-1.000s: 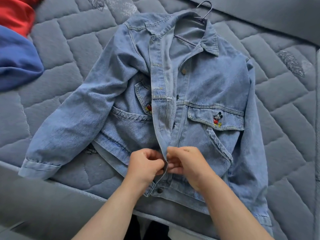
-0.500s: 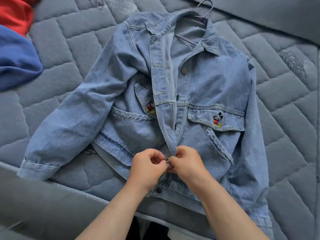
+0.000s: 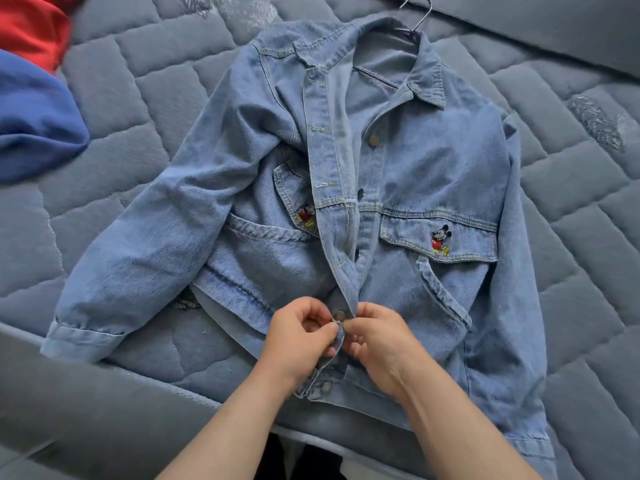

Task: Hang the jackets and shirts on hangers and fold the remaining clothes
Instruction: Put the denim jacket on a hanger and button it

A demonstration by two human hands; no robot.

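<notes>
Denim jacket [image 3: 415, 188] lies flat on quilted mattress [image 3: 104, 98], hanger hook [image 3: 414, 10] poking past collar. Left hand [image 3: 298, 336] and right hand [image 3: 375, 336] pinch lower placket at metal button [image 3: 338, 316]; buttons above unfastened. Red garment [image 3: 31, 26], blue garment [image 3: 31, 123] wait far left, apparently unsorted.

a grey quilted mattress [image 3: 131, 109] with feather motifs [image 3: 597, 124] stitched in.

Single head-worn view: looks forward and steeply down, close over a denim jacket [image 3: 398, 188] on a quilted mattress [image 3: 114, 98].
</notes>
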